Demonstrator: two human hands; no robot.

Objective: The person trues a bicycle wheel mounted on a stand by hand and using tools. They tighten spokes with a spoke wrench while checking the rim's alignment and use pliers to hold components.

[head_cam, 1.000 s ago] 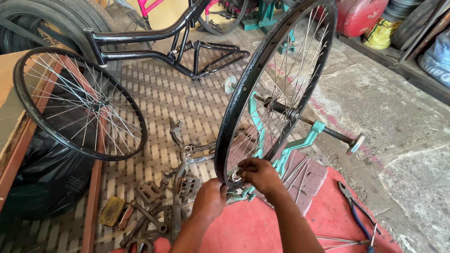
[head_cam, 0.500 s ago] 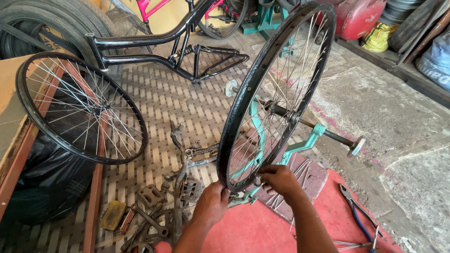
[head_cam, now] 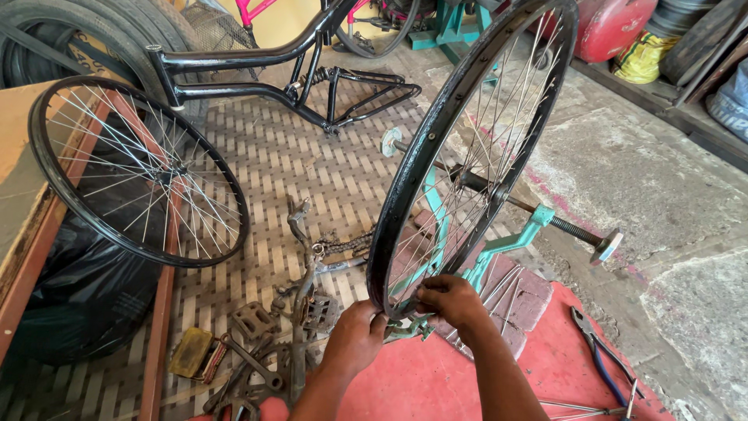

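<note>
At the far left a brown wooden surface (head_cam: 19, 179) edges into view, with a black plastic bag (head_cam: 86, 296) slumped below it. Leaning against that side stands a loose black spoked bicycle wheel (head_cam: 136, 171), upright and tilted slightly, resting on the woven striped floor mat (head_cam: 273, 171). Behind it lies a black tubular bicycle frame (head_cam: 288, 74) on its side. Lower down on the mat sits a heap of rusty pedals and crank parts (head_cam: 257, 343), with a greasy bicycle chain (head_cam: 343, 243) just beside them.

The left hand (head_cam: 354, 335) comes up from the bottom edge with its fingers curled closed against the lower edge of the tall black spoked wheel rim (head_cam: 460, 117), touching it at the bottom of the hoop. That rim stands upright in a teal metal truing stand (head_cam: 499, 245), its axle held on a threaded steel rod (head_cam: 580, 232) that sticks out to the right. The right hand (head_cam: 452, 300) is just beside the left one, fingers pinched together on the rim's lowest stretch where the spokes meet it; what exactly lies between the fingertips is hidden.

Under the stand lie red brick pavers (head_cam: 522, 300) and a red floor mat (head_cam: 467, 374). On the right of the mat rest blue-handled pliers (head_cam: 604, 355), near a few loose steel spokes (head_cam: 580, 405). Grey concrete floor (head_cam: 670, 187) fills the right side.
</note>
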